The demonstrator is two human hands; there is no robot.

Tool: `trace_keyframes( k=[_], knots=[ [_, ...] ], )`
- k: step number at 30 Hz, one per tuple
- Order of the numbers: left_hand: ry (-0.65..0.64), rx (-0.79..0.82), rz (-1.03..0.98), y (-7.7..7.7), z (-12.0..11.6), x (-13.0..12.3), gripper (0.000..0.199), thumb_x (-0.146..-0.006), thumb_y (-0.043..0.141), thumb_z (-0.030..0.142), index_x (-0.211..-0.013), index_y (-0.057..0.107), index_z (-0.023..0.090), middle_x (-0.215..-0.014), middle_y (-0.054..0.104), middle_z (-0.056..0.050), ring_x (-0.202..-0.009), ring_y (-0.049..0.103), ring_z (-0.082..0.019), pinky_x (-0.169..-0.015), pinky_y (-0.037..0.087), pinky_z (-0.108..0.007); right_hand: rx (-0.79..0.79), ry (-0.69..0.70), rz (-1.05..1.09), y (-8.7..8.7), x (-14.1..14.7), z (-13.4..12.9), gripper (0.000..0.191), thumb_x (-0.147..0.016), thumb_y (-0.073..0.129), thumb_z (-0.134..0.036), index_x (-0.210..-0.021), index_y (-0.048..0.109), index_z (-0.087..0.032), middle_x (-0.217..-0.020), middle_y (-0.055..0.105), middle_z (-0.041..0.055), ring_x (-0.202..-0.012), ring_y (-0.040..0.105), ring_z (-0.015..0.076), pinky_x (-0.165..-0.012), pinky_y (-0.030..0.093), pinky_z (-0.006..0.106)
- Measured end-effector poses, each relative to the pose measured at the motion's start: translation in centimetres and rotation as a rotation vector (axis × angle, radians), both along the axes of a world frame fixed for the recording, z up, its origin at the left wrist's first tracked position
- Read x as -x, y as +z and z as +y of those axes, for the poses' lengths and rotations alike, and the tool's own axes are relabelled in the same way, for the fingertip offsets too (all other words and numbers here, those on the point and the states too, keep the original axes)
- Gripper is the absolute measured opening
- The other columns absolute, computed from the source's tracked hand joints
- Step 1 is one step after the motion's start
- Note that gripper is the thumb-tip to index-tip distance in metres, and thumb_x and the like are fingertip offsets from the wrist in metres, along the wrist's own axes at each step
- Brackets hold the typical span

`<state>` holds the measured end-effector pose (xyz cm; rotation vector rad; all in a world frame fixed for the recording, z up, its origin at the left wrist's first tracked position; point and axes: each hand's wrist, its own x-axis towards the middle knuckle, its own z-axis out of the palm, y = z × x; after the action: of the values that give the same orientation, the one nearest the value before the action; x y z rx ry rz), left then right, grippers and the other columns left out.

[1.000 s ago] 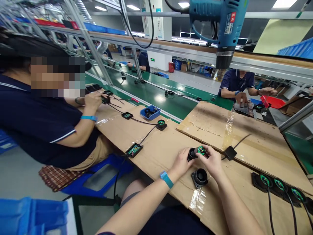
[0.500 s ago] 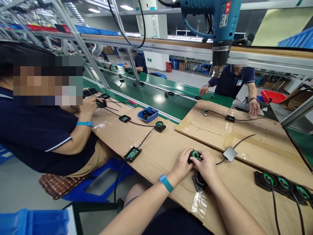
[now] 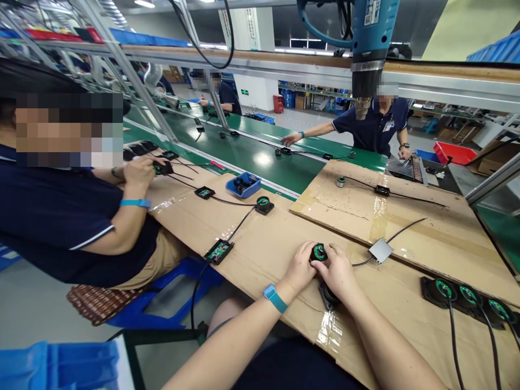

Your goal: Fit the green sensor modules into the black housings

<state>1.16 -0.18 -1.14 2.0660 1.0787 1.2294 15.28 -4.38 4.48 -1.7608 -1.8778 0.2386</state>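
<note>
Between my two hands is a round black housing with a green circuit board (image 3: 319,252) facing up. My left hand (image 3: 301,267) wraps around its left side. My right hand (image 3: 338,271) grips it from the right, thumb across the near rim. Beneath my right hand, partly hidden, a black square-flanged part (image 3: 328,297) rests on the cardboard. A black cable runs from beside my right hand to a flat grey box (image 3: 381,250).
Cardboard (image 3: 260,254) covers the bench. Black housings with green boards (image 3: 467,298) line up at right. Cabled modules (image 3: 219,251) and a blue parts bin (image 3: 244,186) sit at left. A power drill (image 3: 368,59) hangs overhead. A co-worker (image 3: 81,211) sits at left; another reaches over the green conveyor (image 3: 260,157).
My hands stay on the round housing, its board now turned more fully upward. The co-worker across the conveyor has stretched an arm to the left over the belt. The view has shifted slightly.
</note>
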Motion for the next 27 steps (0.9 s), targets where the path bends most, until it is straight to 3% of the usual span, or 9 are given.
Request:
trace_keyframes(
  k=[6, 16, 21, 24, 27],
  knots=[
    [-0.131, 0.055, -0.032, 0.4, 0.0, 0.1, 0.053, -0.076, 0.057, 0.005, -0.126, 0.054, 0.020, -0.124, 0.061, -0.009, -0.121, 0.057, -0.025, -0.110, 0.048, -0.046, -0.037, 0.090, 0.077, -0.7, -1.3, 0.4, 0.038, -0.085, 0.072, -0.029, -0.120, 0.064, -0.018, -0.124, 0.065, 0.0126, -0.116, 0.059, 0.0301, -0.104, 0.047, 0.046],
    [-0.075, 0.097, 0.026, -0.3, 0.6, 0.0, 0.051, -0.073, 0.060, 0.007, -0.122, 0.059, 0.020, -0.121, 0.066, -0.009, -0.114, 0.060, -0.027, -0.106, 0.048, -0.048, 0.043, 0.214, -0.259, 0.5, -0.6, 1.2, 0.025, -0.095, 0.058, -0.030, -0.115, 0.071, -0.021, -0.112, 0.067, 0.0128, -0.101, 0.062, 0.0279, -0.092, 0.051, 0.040],
    [-0.104, 0.072, 0.070, 0.0, 0.7, 0.1, 0.052, -0.073, 0.068, 0.015, -0.124, 0.059, 0.018, -0.121, 0.068, -0.010, -0.112, 0.062, -0.028, -0.103, 0.049, -0.045, -0.005, 0.228, -0.227, -1.3, -1.7, 2.1, 0.029, -0.095, 0.054, -0.032, -0.114, 0.071, -0.019, -0.122, 0.066, 0.0150, -0.108, 0.063, 0.0298, -0.096, 0.051, 0.043],
    [-0.108, 0.081, 0.127, -0.1, 1.2, 0.1, 0.050, -0.071, 0.072, 0.019, -0.120, 0.060, 0.017, -0.115, 0.070, -0.011, -0.107, 0.065, -0.030, -0.098, 0.050, -0.046, 0.032, 0.292, -0.196, -2.4, -2.3, 3.4, 0.030, -0.092, 0.055, -0.035, -0.109, 0.074, -0.019, -0.112, 0.070, 0.0134, -0.100, 0.067, 0.0288, -0.091, 0.053, 0.041],
    [-0.110, 0.101, 0.126, -0.4, 1.3, 0.0, 0.048, -0.073, 0.070, 0.018, -0.120, 0.061, 0.018, -0.114, 0.070, -0.012, -0.107, 0.066, -0.031, -0.098, 0.051, -0.048, 0.047, 0.268, -0.187, -2.8, -2.2, 4.1, 0.029, -0.088, 0.056, -0.038, -0.102, 0.076, -0.022, -0.108, 0.072, 0.0114, -0.094, 0.070, 0.0290, -0.086, 0.055, 0.041]
  ],
)
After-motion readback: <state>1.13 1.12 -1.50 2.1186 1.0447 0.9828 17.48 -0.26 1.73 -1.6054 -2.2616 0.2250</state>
